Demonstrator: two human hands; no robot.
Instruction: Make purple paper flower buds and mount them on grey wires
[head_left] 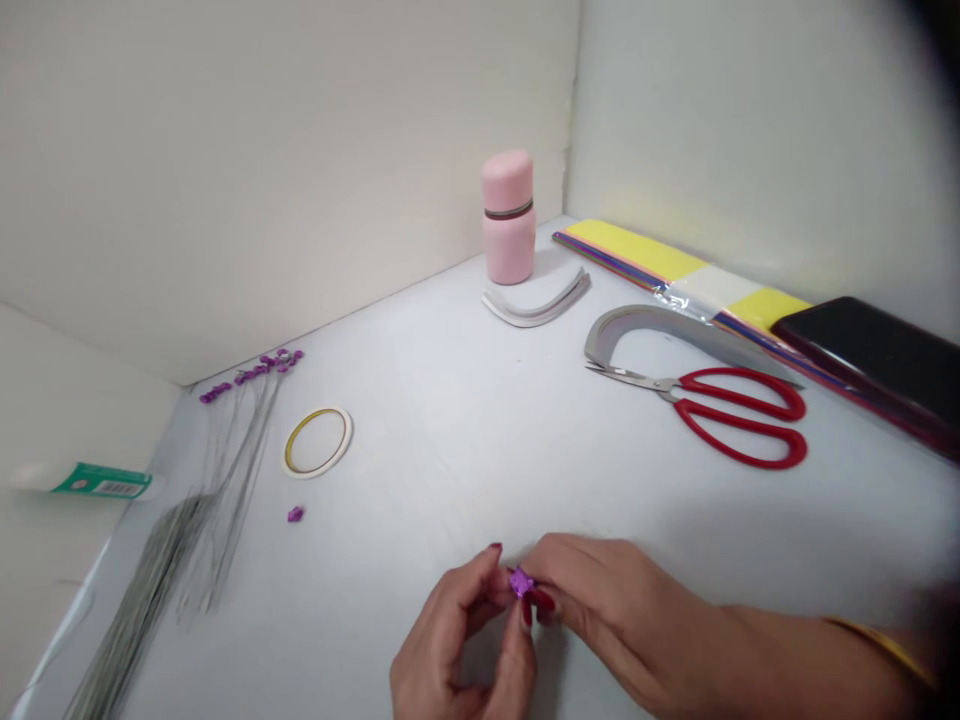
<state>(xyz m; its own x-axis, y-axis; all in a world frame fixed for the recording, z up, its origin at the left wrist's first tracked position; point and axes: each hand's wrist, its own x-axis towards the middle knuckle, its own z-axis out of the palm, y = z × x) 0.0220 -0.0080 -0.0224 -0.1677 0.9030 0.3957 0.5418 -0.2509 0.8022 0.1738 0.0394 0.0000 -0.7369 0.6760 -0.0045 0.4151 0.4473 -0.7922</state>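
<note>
Near the front of the table, my left hand (466,632) and my right hand (626,605) meet at a small shiny purple folded star (520,582). The thumb and a finger of each hand close on it from either side, and the fingertips partly cover it. A similar purple star (295,514) lies on the table to the left. Beyond it rests a thin roll of white tape (348,440). Thin wires tipped with purple pieces (279,360) are gathered at the far left.
A bundle of grey wires (142,600) lies at the left, beside a green-and-white tube (105,482). Red-handled scissors (742,376), curved grey strips (675,325) and white strips (540,312) lie to the right. Behind are a pink flask (510,235), coloured paper strips (637,250) and a dark phone (877,355).
</note>
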